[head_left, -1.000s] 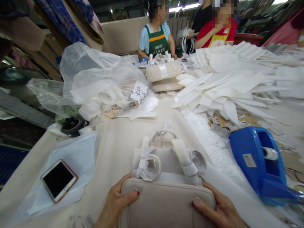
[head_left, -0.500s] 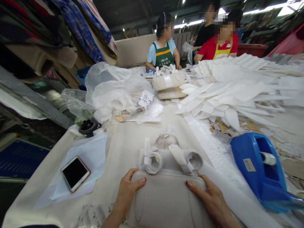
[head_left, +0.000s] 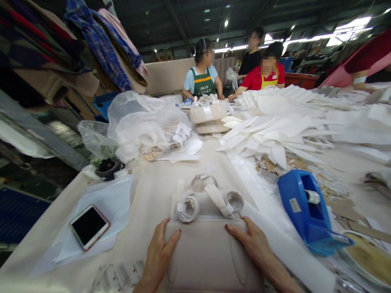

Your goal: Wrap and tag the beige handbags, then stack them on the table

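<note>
A beige handbag lies in front of me at the near edge of the table. My left hand grips its upper left corner, the thumb on the face and the fingers round the side. On the upper right corner my right hand holds it the same way. Just beyond the bag's top edge are the rolled, wrapped handles, bound with white strips, and a second wrapped roll on the right. A wrapped loop lies behind them. The bag's lower edge runs towards the bottom of the picture.
A phone rests on white sheets at left, near a black tape roll. Clear plastic bags and stacked beige bags lie farther back. A blue tape dispenser and piled white sheets occupy the right. Several people work beyond.
The view has tilted up and turned slightly right, so things appear shifted left. Both hands keep the same hold on the bag. Another person's arm now shows at far right.
</note>
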